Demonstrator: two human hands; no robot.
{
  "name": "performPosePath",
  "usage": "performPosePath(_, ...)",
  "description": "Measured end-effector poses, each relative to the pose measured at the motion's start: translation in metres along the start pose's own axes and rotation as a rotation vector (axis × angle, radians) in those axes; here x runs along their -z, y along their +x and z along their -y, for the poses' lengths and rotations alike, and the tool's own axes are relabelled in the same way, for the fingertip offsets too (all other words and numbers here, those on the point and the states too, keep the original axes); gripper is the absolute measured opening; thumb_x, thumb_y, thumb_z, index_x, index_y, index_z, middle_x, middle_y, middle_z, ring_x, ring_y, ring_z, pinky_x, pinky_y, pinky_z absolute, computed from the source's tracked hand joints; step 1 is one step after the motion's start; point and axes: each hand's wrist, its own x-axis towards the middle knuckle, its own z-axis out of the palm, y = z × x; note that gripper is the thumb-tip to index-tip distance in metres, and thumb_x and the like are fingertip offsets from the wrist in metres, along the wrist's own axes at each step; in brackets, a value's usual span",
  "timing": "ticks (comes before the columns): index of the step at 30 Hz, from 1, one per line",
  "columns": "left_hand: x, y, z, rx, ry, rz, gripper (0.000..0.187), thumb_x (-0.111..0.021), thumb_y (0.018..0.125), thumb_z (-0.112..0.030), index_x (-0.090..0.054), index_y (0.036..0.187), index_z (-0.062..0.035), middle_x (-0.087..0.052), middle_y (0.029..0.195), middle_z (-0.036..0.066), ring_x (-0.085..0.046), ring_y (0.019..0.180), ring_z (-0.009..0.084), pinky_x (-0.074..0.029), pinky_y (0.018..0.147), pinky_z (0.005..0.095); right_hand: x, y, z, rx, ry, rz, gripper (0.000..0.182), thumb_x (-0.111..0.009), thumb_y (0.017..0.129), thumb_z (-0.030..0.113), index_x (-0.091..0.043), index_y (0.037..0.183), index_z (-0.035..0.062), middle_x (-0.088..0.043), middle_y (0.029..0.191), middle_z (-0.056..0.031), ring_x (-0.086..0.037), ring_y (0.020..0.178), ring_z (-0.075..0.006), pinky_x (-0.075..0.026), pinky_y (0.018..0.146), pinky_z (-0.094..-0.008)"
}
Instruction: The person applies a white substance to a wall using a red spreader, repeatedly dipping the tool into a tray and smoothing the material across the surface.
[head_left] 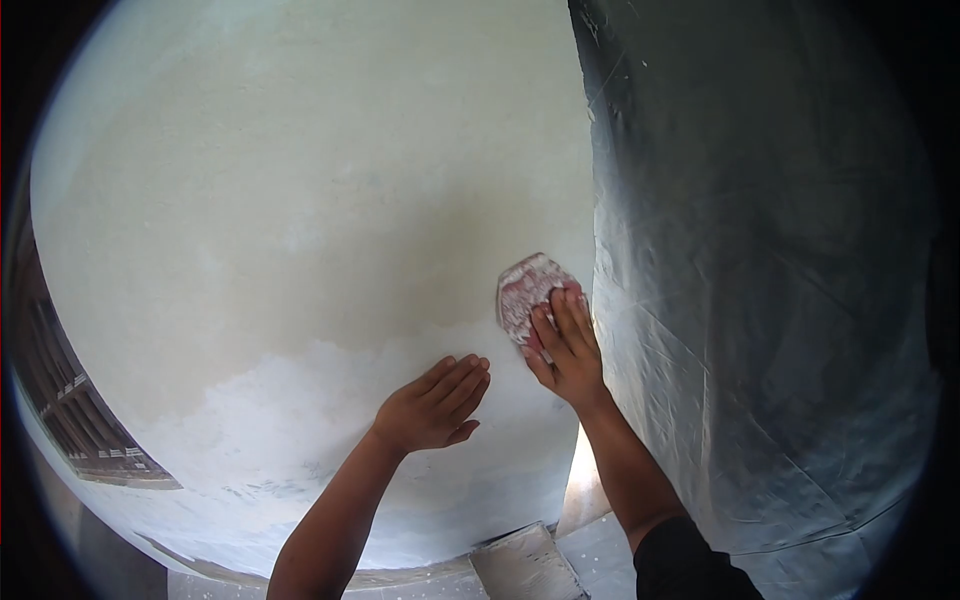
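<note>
My right hand (570, 355) presses a reddish piece of sandpaper (525, 290), caked with white dust, against the pale wall (330, 220). Its fingers lie over the lower right part of the sheet, near the wall's right edge. To the left and a little lower, my left hand (435, 405) is at the wall with its fingers stretched out together and nothing in it. Whiter patches cover the lower wall, while the area above is greyer and beige.
A dark plastic sheet (760, 270) hangs along the right side of the wall. At the lower left is a dark slatted window or vent (85, 400). A dusty square board (528, 565) lies at the wall's foot, on a white-spotted floor (430, 585).
</note>
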Motion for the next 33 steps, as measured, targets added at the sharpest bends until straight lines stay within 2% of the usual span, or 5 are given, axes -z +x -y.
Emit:
performPosePath(7, 0.001, 0.001, -0.001, -0.011, 0.014, 0.021, 0.051, -0.06, 0.083, -0.04, -0.059, 0.121, -0.0061, -0.054, 0.134, 0.009, -0.049, 0.128, 0.0218, -0.038, 0.109, 0.0397, -0.006, 0.058, 0.006, -0.041, 0.044, -0.134, 0.057, -0.072, 0.082, 0.023, -0.053, 0.133, 0.006, -0.043, 0.142, -0.022, -0.039, 0.133, -0.039, -0.036, 0.106, -0.052)
performPosePath(16, 0.0, 0.0, 0.0, 0.001, -0.008, -0.003, 0.049, -0.056, 0.084, -0.036, -0.059, 0.12, -0.0037, -0.054, 0.133, 0.009, -0.047, 0.13, 0.0213, -0.035, 0.111, 0.0376, -0.002, -0.017, 0.007, -0.115, 0.01, -0.053, 0.056, -0.073, 0.081, 0.023, -0.055, 0.13, 0.0044, -0.046, 0.139, -0.0232, -0.04, 0.133, -0.0399, -0.036, 0.106, -0.0532)
performPosePath(23, 0.0, 0.0, -0.001, 0.001, 0.008, 0.019, 0.049, -0.059, 0.083, -0.039, -0.06, 0.12, -0.0065, -0.054, 0.135, 0.009, -0.049, 0.128, 0.0217, -0.037, 0.11, 0.0397, -0.016, 0.068, 0.006, -0.039, 0.034, -0.15, 0.056, -0.072, 0.083, 0.023, -0.053, 0.132, 0.0044, -0.045, 0.141, -0.02, -0.04, 0.133, -0.0378, -0.036, 0.106, -0.0527)
performPosePath(30, 0.001, 0.0, 0.0, 0.002, -0.027, -0.013, 0.049, -0.058, 0.083, -0.035, -0.059, 0.119, -0.0031, -0.054, 0.133, 0.009, -0.047, 0.129, 0.0215, -0.035, 0.112, 0.0377, -0.001, -0.02, 0.006, -0.103, -0.015, -0.048, 0.052, -0.072, 0.082, 0.023, -0.057, 0.128, 0.0035, -0.047, 0.139, -0.0225, -0.039, 0.133, -0.0394, -0.036, 0.106, -0.0522)
performPosePath(33, 0.002, -0.001, -0.001, 0.003, -0.048, -0.004, 0.05, -0.059, 0.082, -0.035, -0.06, 0.119, -0.003, -0.054, 0.134, 0.009, -0.047, 0.129, 0.0217, -0.035, 0.112, 0.0376, -0.003, -0.002, 0.01, -0.081, -0.018, -0.089, 0.054, -0.072, 0.082, 0.024, -0.056, 0.129, 0.0038, -0.046, 0.139, -0.0225, -0.04, 0.133, -0.0399, -0.037, 0.106, -0.0523)
